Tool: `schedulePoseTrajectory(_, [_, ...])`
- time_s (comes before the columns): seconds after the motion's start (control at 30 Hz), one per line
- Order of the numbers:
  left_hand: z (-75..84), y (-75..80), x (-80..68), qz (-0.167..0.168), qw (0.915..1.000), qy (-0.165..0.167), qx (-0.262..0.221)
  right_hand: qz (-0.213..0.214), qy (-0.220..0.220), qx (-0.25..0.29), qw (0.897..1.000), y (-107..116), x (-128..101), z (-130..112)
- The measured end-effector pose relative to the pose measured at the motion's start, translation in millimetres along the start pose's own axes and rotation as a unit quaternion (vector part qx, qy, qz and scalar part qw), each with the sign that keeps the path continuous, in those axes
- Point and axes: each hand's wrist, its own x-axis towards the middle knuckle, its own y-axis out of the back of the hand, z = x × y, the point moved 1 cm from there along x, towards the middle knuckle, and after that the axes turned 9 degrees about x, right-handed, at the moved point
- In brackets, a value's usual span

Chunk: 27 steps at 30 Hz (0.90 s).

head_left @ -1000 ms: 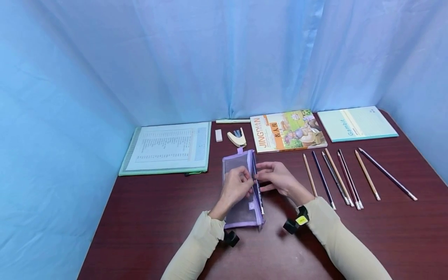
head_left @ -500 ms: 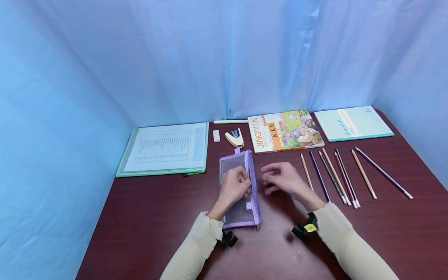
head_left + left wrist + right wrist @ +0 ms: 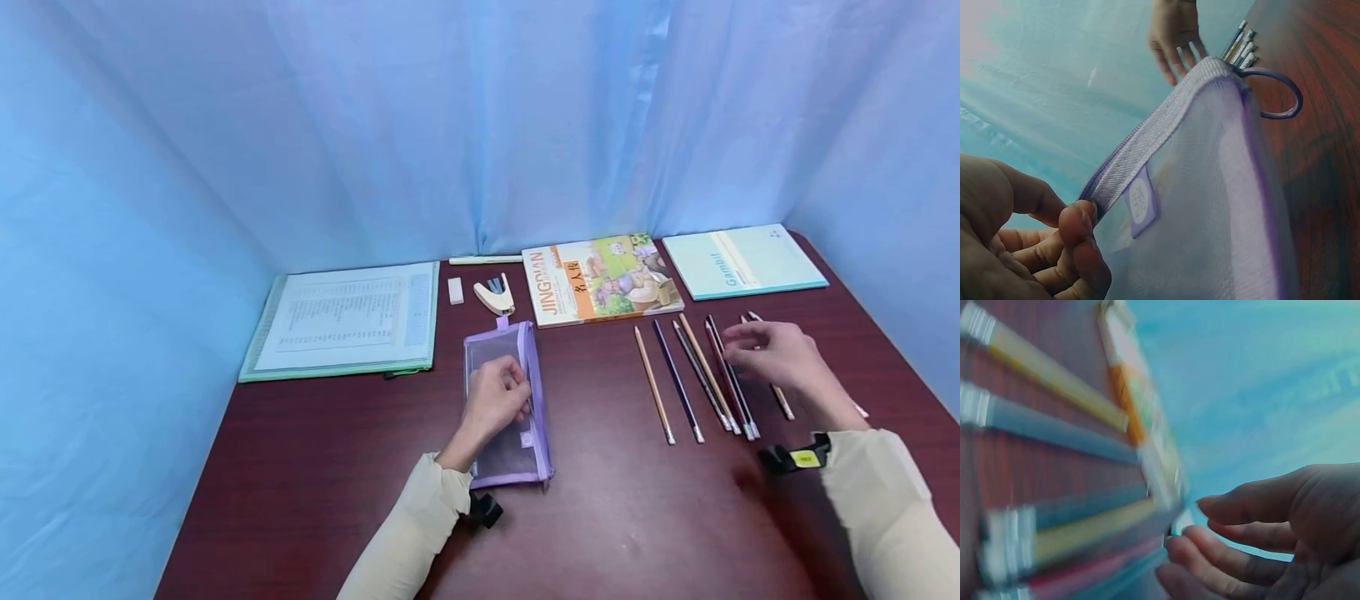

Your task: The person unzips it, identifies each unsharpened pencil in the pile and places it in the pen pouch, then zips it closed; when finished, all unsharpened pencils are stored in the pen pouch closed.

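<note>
A purple mesh zip pouch [image 3: 501, 458] lies on the table in front of me. My left hand [image 3: 497, 392] pinches its zipper edge between thumb and forefinger, plain in the left wrist view on the zip band [image 3: 1147, 140]. To the right, my right hand [image 3: 776, 354] hovers over the row of pencils [image 3: 652, 383], fingers loosely bent and nothing between them. In the right wrist view those pencils [image 3: 1066, 434] are blurred, with white eraser ends. The right hand and wrist partly cover the rightmost pencils [image 3: 782, 400].
Along the back stand a clear document folder [image 3: 337, 321], a white eraser [image 3: 455, 290], a cream stapler [image 3: 495, 296], a picture-covered book [image 3: 603, 279] and a pale green notebook [image 3: 746, 260]. A blue curtain [image 3: 480, 125] closes off the back and sides.
My right hand has left the pouch's edge and moved right, over the pencils. The left hand keeps its pinch on the pouch. The view has shifted slightly.
</note>
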Motion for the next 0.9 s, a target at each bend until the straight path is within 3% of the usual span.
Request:
schedulePoseTrajectory(0.13, [-1.4,0.9,-0.3,-0.001,1.0,0.0,0.002,-0.024,-0.01,-0.053,0.998,7.7,3.8,17.8])
schedulePoseTrajectory(0.27, [-1.8,0.9,-0.5,-0.004,1.0,0.002,0.0,-0.028,-0.014,-0.057,0.998,4.6,5.5,24.5])
schedulePoseTrajectory(0.4, [-2.3,0.3,-0.4,-0.007,1.0,0.006,0.001,-0.023,-0.009,-0.065,0.998,2.1,6.9,26.6])
schedulePoseTrajectory(0.67, [-1.2,-0.7,0.0,-0.006,1.0,-0.003,-0.004,0.004,-0.003,-0.164,0.987,2.6,9.3,26.0])
schedulePoseTrajectory(0.9, [-1.4,0.2,0.0,-0.005,1.0,0.003,-0.004,0.005,-0.03,-0.172,0.985,4.2,8.7,23.6])
